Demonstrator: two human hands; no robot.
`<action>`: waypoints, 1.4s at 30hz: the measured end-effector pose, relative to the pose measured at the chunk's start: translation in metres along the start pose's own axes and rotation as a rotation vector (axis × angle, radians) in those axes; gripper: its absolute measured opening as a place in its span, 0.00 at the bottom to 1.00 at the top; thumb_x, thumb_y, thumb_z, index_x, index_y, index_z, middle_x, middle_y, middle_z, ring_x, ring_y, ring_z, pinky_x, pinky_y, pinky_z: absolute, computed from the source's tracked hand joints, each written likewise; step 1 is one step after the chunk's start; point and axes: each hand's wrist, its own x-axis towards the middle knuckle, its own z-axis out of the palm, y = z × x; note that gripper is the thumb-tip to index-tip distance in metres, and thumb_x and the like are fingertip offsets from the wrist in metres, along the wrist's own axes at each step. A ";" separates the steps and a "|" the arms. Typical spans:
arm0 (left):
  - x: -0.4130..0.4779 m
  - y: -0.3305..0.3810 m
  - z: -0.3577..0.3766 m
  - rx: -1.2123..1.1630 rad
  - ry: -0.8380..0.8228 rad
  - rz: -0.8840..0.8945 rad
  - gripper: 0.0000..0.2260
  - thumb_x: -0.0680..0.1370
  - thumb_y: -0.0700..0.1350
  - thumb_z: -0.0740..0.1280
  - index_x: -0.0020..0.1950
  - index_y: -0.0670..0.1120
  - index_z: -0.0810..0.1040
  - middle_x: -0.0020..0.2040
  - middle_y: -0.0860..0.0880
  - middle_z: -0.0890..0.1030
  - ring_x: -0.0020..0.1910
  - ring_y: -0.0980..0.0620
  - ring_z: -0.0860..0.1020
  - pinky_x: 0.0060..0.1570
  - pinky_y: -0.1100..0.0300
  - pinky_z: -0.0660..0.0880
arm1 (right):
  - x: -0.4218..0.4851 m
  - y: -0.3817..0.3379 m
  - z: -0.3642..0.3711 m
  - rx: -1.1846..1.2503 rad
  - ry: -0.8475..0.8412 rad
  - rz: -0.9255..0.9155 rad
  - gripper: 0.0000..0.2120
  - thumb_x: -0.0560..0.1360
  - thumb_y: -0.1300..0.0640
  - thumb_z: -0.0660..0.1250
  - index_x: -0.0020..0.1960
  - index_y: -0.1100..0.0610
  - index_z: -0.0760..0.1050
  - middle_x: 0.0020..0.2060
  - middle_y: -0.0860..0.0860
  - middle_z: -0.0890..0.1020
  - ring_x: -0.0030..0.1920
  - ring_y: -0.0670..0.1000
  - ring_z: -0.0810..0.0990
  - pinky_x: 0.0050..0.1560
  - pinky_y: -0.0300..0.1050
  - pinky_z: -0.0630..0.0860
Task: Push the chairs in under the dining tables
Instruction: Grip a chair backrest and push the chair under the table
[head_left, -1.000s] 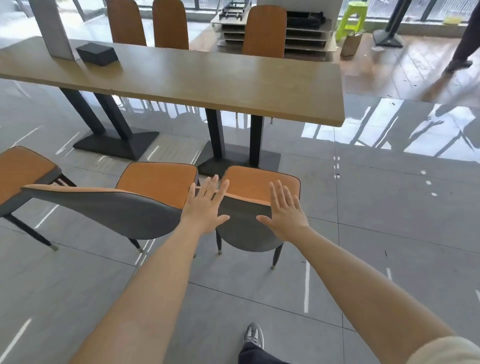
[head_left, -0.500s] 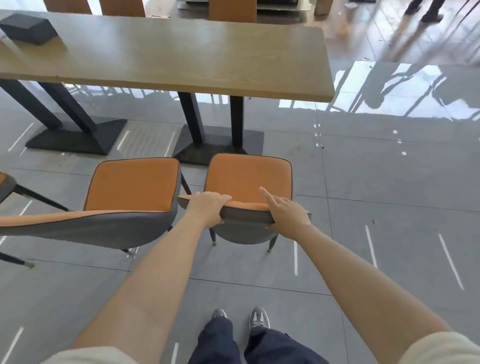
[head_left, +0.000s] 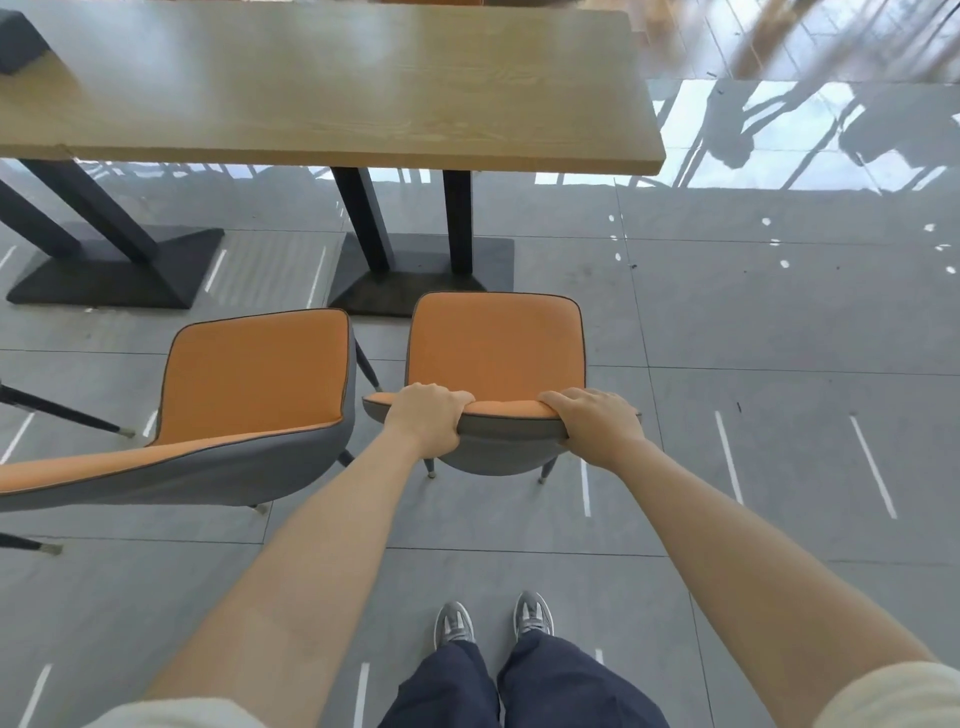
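Entry: the person stands on grey floor tiles behind the orange-cushioned dining chair with a grey shell back (head_left: 496, 343), which is opposite the right end of the long light-wood dining table (head_left: 363, 104).

Grip: the left hand (head_left: 428, 415) and right hand (head_left: 592, 421) each hold the top rim of the backrest, one toward each end. The fingers of both are together, curled over the orange front face and clamped on the rim.

Key relation: the chair lies straight ahead of the fingers, between the person and the table's near long edge. The backrest rim runs left to right, roughly parallel to that edge. The seat front points at the black pedestal base (head_left: 415, 280) below the tabletop. Both hands are on the rim, so neither is nearer. The seat appears not yet under the tabletop, and the front legs are hidden.

Judgement: a straight forward push, even on both hands, should slide it in. Uneven force could swing the seat toward the pedestal posts or the neighbouring chair.

Neighbour: a second orange-and-grey chair (head_left: 254, 374) stands just beside it on the left, not touching it and angled a little. It is also not pushed in.

Writing: none is readable. The dark box (head_left: 15, 41) at the table's left end shows no legible label. No brand is visible on the chairs, the table or the grey trainers (head_left: 454, 621).
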 end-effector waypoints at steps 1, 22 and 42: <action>0.000 0.000 0.000 0.003 -0.002 0.003 0.09 0.74 0.43 0.63 0.53 0.48 0.75 0.46 0.46 0.83 0.46 0.44 0.80 0.44 0.55 0.73 | 0.000 0.000 0.000 -0.003 0.001 -0.002 0.17 0.76 0.59 0.61 0.65 0.52 0.68 0.55 0.53 0.79 0.54 0.57 0.78 0.51 0.50 0.73; 0.047 -0.023 -0.021 0.014 0.069 -0.067 0.14 0.76 0.45 0.62 0.61 0.52 0.74 0.52 0.47 0.82 0.51 0.46 0.79 0.48 0.52 0.75 | 0.054 0.019 -0.024 0.006 0.049 -0.064 0.16 0.78 0.60 0.58 0.65 0.52 0.68 0.57 0.54 0.78 0.56 0.59 0.77 0.52 0.52 0.73; 0.133 -0.096 -0.054 0.039 0.040 0.001 0.19 0.78 0.47 0.63 0.69 0.54 0.68 0.56 0.47 0.80 0.54 0.45 0.79 0.53 0.51 0.77 | 0.153 0.021 -0.061 -0.003 0.074 0.051 0.16 0.78 0.60 0.58 0.65 0.51 0.69 0.58 0.51 0.79 0.55 0.57 0.78 0.51 0.48 0.72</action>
